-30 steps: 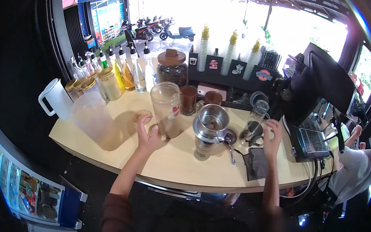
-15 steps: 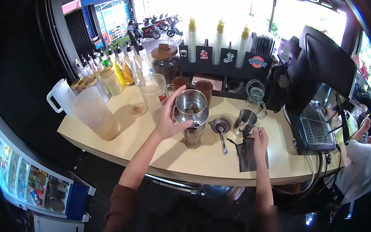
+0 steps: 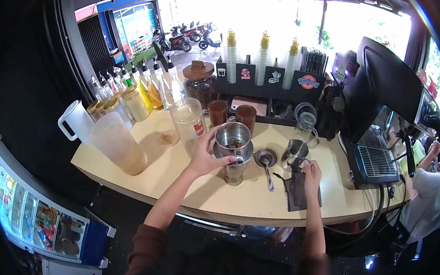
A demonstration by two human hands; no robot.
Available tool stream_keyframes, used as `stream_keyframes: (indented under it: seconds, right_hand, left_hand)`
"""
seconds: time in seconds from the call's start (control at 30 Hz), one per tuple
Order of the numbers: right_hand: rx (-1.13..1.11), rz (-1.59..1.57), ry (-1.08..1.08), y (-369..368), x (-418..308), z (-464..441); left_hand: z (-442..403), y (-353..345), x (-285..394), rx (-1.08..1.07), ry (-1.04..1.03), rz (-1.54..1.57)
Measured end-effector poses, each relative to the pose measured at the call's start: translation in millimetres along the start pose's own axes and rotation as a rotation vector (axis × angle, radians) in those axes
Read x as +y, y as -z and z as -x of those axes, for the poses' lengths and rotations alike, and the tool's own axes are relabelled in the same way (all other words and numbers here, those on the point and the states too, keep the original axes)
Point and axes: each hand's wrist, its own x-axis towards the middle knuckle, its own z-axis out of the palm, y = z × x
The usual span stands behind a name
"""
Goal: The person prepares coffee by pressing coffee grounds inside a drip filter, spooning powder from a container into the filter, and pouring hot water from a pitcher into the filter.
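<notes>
My left hand (image 3: 207, 154) is closed around a metal drip coffee filter (image 3: 233, 138), with the thumb on the near side of its flange. Dark bits show inside the cup. Directly below it stands a clear glass (image 3: 234, 176); whether the filter rests on its rim I cannot tell. My right hand (image 3: 313, 171) has its fingers closed at the handle of a steel milk pitcher (image 3: 296, 150) on the counter. Under that wrist lies a dark cloth pouch (image 3: 296, 194). Between the hands is a small round metal dish (image 3: 265, 157) with a spoon (image 3: 269, 179) leaning in it.
Two brown-filled glass mugs (image 3: 245, 117), a clear jar (image 3: 186, 117) and a glass mug (image 3: 306, 126) stand behind. Left are a frosted pitcher (image 3: 118, 142), a white jug (image 3: 76, 121) and several pump bottles. An espresso machine (image 3: 378, 151) is right, with another person (image 3: 423, 198) beyond.
The view has tilted slightly, shifting the scene down. My left hand has lowered the drip filter a little over the glass. My right hand stays at the pitcher's handle.
</notes>
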Motion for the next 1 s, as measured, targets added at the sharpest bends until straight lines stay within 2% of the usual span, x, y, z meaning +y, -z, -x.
stream_keyframes:
  seconds: [0.07,0.17,0.3,0.43,0.53,0.6,0.67,0.8,1.0]
  right_hand:
    - [0.019,-0.042,-0.026,-2.9,-1.0,1.8]
    - [0.100,-0.389,-0.114,-12.7,-14.7,0.1]
    - [0.040,-0.509,-0.086,-12.9,-38.5,-2.8]
    - [-0.060,-0.510,-0.050,-28.8,-89.5,-1.8]
    - [-0.116,-0.432,-0.011,-40.9,-132.9,-6.2]
    - [-0.113,-0.415,0.024,-47.5,-148.2,-11.7]
    - [-0.177,-0.306,0.169,-54.6,-165.6,-14.9]
    - [-0.254,-0.273,0.142,-69.1,-200.7,-21.6]
    - [-0.383,-0.197,0.285,-83.4,-228.0,-33.8]
  left_hand:
    - [2.7,-2.2,-4.6,0.026,0.015,0.024]
    - [0.9,0.3,-3.2,-0.015,0.036,-0.002]
    - [5.1,-4.2,-7.1,-0.035,0.075,0.081]
    - [3.1,-6.9,-6.0,-0.091,0.061,0.133]
    - [2.9,-10.8,-0.6,-0.054,0.059,0.234]
    - [3.1,-10.5,-1.2,-0.040,0.040,0.199]
    - [3.3,-10.5,-2.2,-0.045,0.041,0.213]
    - [3.2,-11.4,-5.1,-0.032,0.011,0.214]
    - [4.3,-12.9,-5.3,-0.024,0.020,0.270]
